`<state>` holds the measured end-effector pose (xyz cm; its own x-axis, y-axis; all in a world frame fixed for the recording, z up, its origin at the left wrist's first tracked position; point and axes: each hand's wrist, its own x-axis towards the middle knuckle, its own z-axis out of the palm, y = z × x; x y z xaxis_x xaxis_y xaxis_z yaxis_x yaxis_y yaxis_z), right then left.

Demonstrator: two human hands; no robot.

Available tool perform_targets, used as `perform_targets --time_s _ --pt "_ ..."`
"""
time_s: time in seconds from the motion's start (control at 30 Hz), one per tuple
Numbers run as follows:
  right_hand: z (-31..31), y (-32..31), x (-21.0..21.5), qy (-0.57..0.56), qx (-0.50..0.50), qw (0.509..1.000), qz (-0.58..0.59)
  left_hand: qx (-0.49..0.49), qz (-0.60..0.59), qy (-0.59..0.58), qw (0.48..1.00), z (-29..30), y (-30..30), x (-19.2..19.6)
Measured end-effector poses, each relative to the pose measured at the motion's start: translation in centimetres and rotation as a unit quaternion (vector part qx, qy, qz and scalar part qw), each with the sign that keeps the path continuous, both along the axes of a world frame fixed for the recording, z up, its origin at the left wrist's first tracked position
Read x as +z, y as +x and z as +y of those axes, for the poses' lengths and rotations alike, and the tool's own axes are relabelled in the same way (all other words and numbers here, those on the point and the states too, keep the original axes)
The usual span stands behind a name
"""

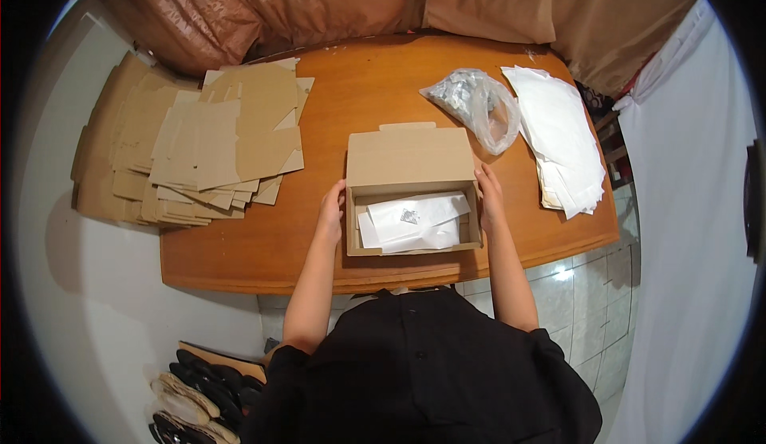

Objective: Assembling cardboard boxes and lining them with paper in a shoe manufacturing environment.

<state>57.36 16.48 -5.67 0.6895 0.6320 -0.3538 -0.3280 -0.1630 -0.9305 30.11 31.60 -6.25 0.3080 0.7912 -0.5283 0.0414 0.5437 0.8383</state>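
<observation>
A brown cardboard box point(412, 158) stands in front of me near the table's front edge, its lid raised and tipped back. Inside lies folded white paper point(387, 235), with a small silvery-grey packet point(409, 217) on top of it. My left hand point(332, 209) is pressed against the box's left side, fingers along the wall. On the opposite side, my right hand point(491, 195) has its fingers curved at the right wall near the lid's hinge. Between them the two hands hold the box. Some fingertips are hidden behind its sides.
The wooden table point(351, 85) bears stacked flat cardboard pieces point(195, 141) at the left. A clear plastic bag point(479, 109) of small silvery packets and a pile of white paper sheets point(558, 133) lie at the right. Footwear point(203, 396) sits at the lower left.
</observation>
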Motion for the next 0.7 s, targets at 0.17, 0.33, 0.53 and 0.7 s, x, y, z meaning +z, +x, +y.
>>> perform_targets --time_s 0.17,0.33,0.53,0.7 --pt "2.0 -0.4 0.1 0.136 -0.027 0.990 0.036 -0.002 -0.060 0.085 0.995 3.4 0.9 1.3" --pt "4.0 -2.0 -1.2 0.175 -0.062 0.983 -0.014 0.066 -0.120 0.182 0.974 5.0 0.8 -2.9" --pt "2.8 -1.4 -2.3 0.237 -0.061 0.958 -0.153 0.019 -0.135 0.175 0.975 5.6 0.2 -1.9" --pt "-1.0 -6.7 1.8 0.221 -0.058 0.957 -0.180 -0.117 -0.109 0.295 0.942 4.4 -2.4 0.7"
